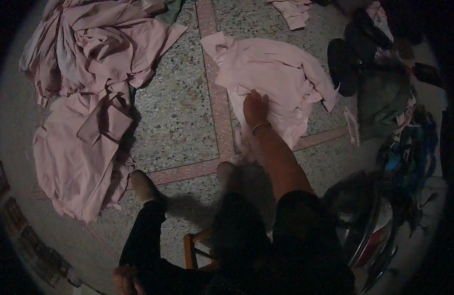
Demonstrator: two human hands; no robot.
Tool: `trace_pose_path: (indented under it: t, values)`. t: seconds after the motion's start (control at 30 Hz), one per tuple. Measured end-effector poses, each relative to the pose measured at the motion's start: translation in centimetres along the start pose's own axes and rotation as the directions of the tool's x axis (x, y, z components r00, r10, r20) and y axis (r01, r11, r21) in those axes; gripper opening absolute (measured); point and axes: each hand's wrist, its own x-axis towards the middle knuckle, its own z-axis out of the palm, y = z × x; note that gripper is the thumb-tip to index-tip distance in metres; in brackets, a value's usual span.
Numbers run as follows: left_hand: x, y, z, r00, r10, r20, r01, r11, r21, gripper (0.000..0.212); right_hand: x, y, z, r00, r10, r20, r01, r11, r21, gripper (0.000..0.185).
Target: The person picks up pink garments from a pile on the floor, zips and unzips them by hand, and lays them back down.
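My right hand (255,107) reaches down onto a pale pink garment (271,62) spread on the floor. Its fingers touch the cloth near a folded edge, but whether they pinch it is unclear. A thin band circles that wrist. At the lower left, my left hand (125,280) is beside my dark-clad knee; its grip is too dark to make out. Left of my feet lies another pink garment (75,140), its collar-like part folded over. Above it is a crumpled heap of pink cloth (105,48).
A wooden stool (190,250) shows beneath me on the speckled stone floor (175,99). Dark slippers (341,66) lie at the right, near a jumble of dark items (407,147). Another pink piece (293,13) lies at the top. A round, shiny-rimmed object (367,236) is at lower right.
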Motion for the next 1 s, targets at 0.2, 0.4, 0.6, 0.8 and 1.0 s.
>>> trace_pose_path:
  t: [0.2,0.4,0.6,0.8,1.0]
  values:
    - [0.0,1.0,-0.9,0.999,-0.043,-0.003,0.043,0.985,0.167,0.031,1.3,3.3,-1.6,0.952,0.265,-0.156,-0.113,0.772,0.625,0.028]
    - [-1.6,1.0,-1.3,0.997,-0.069,-0.036,0.074,0.982,0.176,0.028,-4.6,4.7,-6.6,0.991,0.134,-0.029,-0.1,0.855,0.508,0.035]
    - [-1.9,2.1,-0.5,0.993,0.023,-0.117,-0.017,0.998,0.057,0.023,-9.8,9.1,-14.7,0.979,0.09,-0.183,0.057,0.742,0.668,0.017]
    - [-3.5,1.9,-0.2,0.995,0.071,-0.07,-0.066,0.995,0.07,0.02,-12.4,11.4,-36.9,0.899,0.424,-0.115,-0.058,0.374,0.926,0.025]
    - [-1.4,3.0,-0.1,0.992,0.123,0.031,-0.124,0.992,0.003,0.027,-18.7,9.6,-53.8,0.878,0.21,-0.431,0.441,-0.001,0.898,0.026]
